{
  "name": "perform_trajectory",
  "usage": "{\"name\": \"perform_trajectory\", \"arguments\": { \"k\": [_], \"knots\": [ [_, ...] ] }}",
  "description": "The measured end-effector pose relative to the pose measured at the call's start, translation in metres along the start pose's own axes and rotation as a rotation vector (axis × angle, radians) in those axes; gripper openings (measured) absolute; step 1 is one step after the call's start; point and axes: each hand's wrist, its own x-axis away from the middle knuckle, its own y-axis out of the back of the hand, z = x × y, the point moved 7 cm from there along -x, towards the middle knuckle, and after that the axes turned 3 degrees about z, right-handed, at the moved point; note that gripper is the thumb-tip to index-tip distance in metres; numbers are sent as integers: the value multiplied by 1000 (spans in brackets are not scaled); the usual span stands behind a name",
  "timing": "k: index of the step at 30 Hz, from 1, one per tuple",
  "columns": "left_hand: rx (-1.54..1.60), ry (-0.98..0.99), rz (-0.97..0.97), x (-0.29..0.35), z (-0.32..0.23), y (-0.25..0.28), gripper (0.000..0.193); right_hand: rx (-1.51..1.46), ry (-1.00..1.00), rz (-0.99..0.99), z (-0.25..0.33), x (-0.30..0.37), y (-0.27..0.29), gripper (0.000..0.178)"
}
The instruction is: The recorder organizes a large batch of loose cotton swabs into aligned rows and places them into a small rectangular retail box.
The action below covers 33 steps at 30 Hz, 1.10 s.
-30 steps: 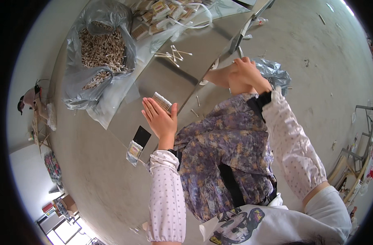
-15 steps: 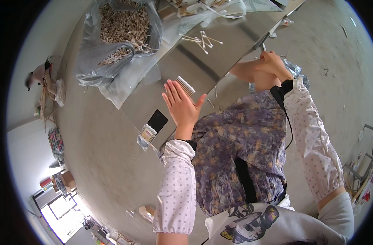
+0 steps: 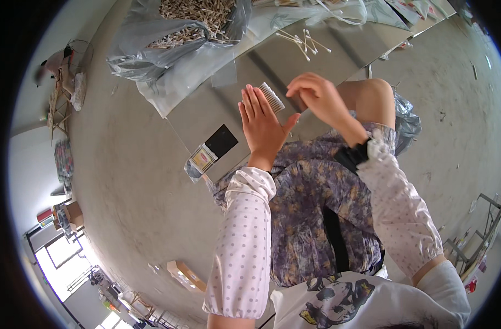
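My left hand [image 3: 263, 123] lies flat on the glossy table, fingers stretched out, its fingertips over one end of a neat row of cotton swabs [image 3: 272, 98]. The white tips and part of the sticks show beside the fingers. Just right of that row, my right hand [image 3: 323, 100] hovers with loosely bent fingers, slightly blurred; I see nothing held in it. To the left, a clear pack of cotton swabs [image 3: 203, 158] with a label rests against a black rectangular piece [image 3: 222, 141]. Several loose cotton swabs [image 3: 306, 43] lie crossed farther back on the table.
A large grey plastic bag [image 3: 138, 59] full of loose cotton swabs stands at the back left on a pale sheet [image 3: 176, 82]. The table's near edge runs diagonally before my knees. Another plastic bag [image 3: 408, 119] is beyond my right knee.
My right hand has come up from beside my right knee and moved left toward the row of swabs. My left hand stays flat on the row. The view has shifted somewhat.
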Motion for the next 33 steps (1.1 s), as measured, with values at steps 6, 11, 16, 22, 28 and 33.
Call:
{"name": "perform_trajectory", "arguments": {
  "k": [6,11,16,22,28,33],
  "knots": [
    [41,38,64,0,-2,-2,113,83,-77,102,-33,-6,-25,19],
    [49,44,67,1,0,-2,113,141,48,63,-28,-4,-28,20],
    [37,40,65,0,1,-3,114,225,155,103,-26,-6,-29,20],
    [58,39,60,-1,0,-2,115,169,100,105,-27,-5,-27,21],
    [62,40,42,0,1,-3,116,164,82,94,-28,-6,-28,23],
    [53,39,38,0,0,-3,116,213,125,71,-30,-5,-30,22]
  ]
}}
